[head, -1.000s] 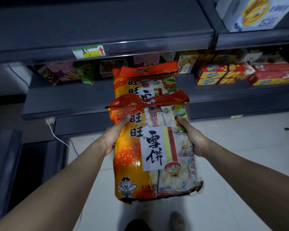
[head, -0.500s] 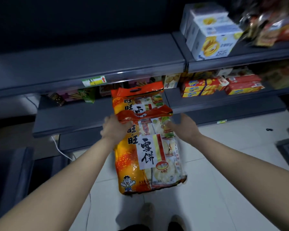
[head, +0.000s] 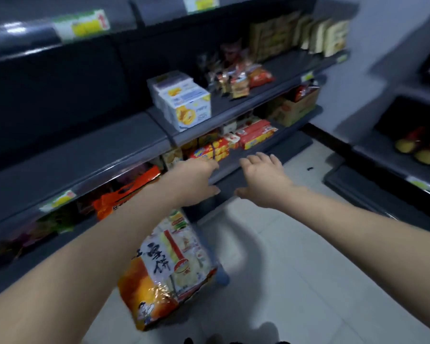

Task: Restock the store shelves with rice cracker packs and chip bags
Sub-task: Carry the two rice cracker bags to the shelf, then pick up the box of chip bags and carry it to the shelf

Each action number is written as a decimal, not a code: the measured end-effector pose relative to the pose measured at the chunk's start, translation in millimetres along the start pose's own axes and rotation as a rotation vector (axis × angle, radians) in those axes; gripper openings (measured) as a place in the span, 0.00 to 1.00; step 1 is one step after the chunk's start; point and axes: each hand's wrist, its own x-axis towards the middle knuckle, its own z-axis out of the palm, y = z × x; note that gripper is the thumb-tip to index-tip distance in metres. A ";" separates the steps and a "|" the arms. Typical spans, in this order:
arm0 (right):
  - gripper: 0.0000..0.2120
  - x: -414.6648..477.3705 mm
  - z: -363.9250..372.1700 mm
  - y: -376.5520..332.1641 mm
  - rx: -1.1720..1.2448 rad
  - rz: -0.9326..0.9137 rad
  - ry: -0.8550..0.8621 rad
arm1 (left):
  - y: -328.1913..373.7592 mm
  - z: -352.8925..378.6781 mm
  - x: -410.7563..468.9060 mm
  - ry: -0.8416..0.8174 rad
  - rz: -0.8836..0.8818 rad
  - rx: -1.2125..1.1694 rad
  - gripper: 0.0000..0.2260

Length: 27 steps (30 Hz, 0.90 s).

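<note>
A large orange and clear rice cracker pack (head: 169, 271) shows below my left forearm, tilted, its top hidden by the arm; I cannot tell what holds it up. A second orange pack (head: 127, 194) lies on the low dark shelf (head: 236, 167) behind my arm. My left hand (head: 196, 180) reaches forward over the shelf edge with straight fingers and holds nothing. My right hand (head: 263, 180) is beside it, fingers spread, also holding nothing. The whole view is blurred by motion.
White boxes (head: 184, 105) stand on the middle shelf, small snack bags (head: 236, 80) further right. Red and yellow biscuit packs (head: 214, 150) and a cardboard carton (head: 296, 108) sit on the low shelf. Another dark shelf unit (head: 395, 165) stands at the right across the tiled floor.
Both hands have let go of the rice cracker pack and stretched forward, open. The view has swung to the right and up, and the pack now sits low under my left arm.
</note>
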 end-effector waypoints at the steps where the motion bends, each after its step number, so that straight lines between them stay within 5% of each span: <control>1: 0.34 -15.5 -4.6 19.2 -0.009 0.039 0.020 | 22.9 -5.4 7.5 -0.003 0.059 0.045 0.23; 16: 0.33 -431.1 -0.7 330.5 -0.088 0.882 0.075 | 534.1 10.6 -5.1 0.112 0.970 0.388 0.22; 27: 0.25 -760.6 70.5 361.2 0.094 1.699 -0.021 | 853.7 105.7 -148.8 0.057 1.712 0.486 0.19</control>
